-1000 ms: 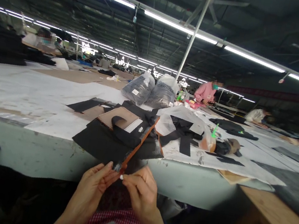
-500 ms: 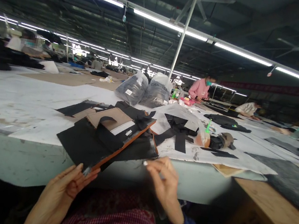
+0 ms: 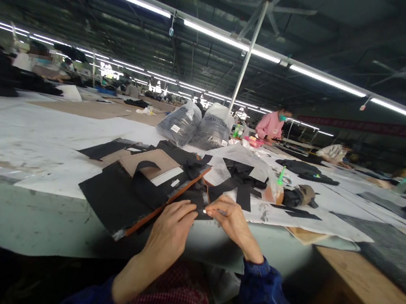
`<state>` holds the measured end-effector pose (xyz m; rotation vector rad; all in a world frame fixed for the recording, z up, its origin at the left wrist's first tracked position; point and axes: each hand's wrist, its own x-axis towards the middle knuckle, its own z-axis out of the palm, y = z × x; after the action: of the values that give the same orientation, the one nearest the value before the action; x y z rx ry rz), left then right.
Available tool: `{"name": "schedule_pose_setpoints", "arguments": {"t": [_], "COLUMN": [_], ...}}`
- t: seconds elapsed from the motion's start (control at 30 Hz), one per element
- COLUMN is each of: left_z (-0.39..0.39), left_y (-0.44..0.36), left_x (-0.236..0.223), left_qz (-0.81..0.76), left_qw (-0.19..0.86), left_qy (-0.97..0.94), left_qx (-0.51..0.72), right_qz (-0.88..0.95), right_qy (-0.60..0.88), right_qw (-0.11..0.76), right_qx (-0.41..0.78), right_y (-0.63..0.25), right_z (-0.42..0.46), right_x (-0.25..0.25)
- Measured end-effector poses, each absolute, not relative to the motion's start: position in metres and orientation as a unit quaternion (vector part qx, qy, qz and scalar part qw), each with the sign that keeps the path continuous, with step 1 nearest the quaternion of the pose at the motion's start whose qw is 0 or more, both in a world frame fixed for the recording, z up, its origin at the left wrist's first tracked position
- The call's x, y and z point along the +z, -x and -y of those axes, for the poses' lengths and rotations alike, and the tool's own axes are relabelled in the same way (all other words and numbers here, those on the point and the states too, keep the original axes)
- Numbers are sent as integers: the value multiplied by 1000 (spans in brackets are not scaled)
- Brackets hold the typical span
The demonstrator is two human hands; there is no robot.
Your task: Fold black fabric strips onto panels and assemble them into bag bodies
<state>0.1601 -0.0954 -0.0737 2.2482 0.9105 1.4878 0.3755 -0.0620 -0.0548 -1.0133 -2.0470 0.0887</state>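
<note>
A black fabric panel (image 3: 106, 198) with an orange-brown edge strip (image 3: 155, 213) lies across the table's front edge, its near corner hanging over. My left hand (image 3: 173, 228) has its fingers closed at that strip, around its middle; the fingertips are partly hidden. Just to the right, my right hand (image 3: 230, 221) pinches a small white piece (image 3: 205, 211) between thumb and fingers, close above another black fabric piece. On the panel rest a beige piece (image 3: 151, 159), a curved black strip and small white labels.
Behind the fabric stand two filled plastic bags (image 3: 213, 127). A clear bag with black pieces, a bottle with a green nozzle (image 3: 281, 176) and a tape roll (image 3: 303, 195) lie to the right. A wooden board (image 3: 370, 291) is at the near right. Co-workers stand at farther tables.
My left hand has moved from the panel's near corner up and right along the orange-brown edge. My right hand, still pinching the white piece, has moved slightly up, over the fabric.
</note>
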Motion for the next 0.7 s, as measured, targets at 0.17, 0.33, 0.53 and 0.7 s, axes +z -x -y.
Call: {"name": "schedule_pose_setpoints", "arguments": {"t": [0.17, 0.33, 0.53, 0.7], "left_z": [71, 75, 74, 68], "left_y": [-173, -168, -170, -171], "left_x": [-86, -89, -95, -103], "left_qz": [-337, -323, -330, -314], "left_qw": [95, 117, 59, -21], "left_qy": [-816, -799, -818, -815], "left_qx": [459, 494, 467, 488], "right_qz": [850, 810, 857, 856], "right_qy": [393, 395, 371, 372], "right_qw": [347, 416, 348, 337], "right_qx": [56, 119, 81, 122], "right_y": [-388, -381, -387, -399], "right_z": [68, 66, 67, 66], "right_x": [-45, -43, -46, -38]}}
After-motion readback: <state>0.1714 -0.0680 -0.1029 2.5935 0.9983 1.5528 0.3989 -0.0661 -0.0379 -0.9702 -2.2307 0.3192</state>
